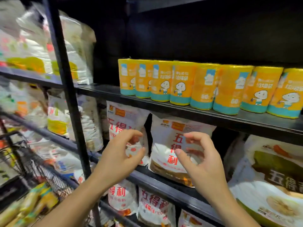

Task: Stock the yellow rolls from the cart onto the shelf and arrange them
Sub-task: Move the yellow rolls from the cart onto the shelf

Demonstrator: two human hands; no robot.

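Head view shows the left hand (121, 154) and right hand (201, 161) empty, fingers loosely curled and apart, below the shelf (180, 110) where the rolls (205, 86) stand upright in a row, with the cart (32, 161) low left, nearer the left hand.

A row of yellow paper-wrapped cylindrical rolls (205, 87) stands side by side on the black metal shelf board (180, 110). White plastic flour bags (164, 125) stand on the board below. The black wire cart (24, 153) is at lower left, before the shelving.

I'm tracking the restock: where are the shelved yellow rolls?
Head view, upper right: yellow rolls stand in a row on the black shelf, above the white bags.
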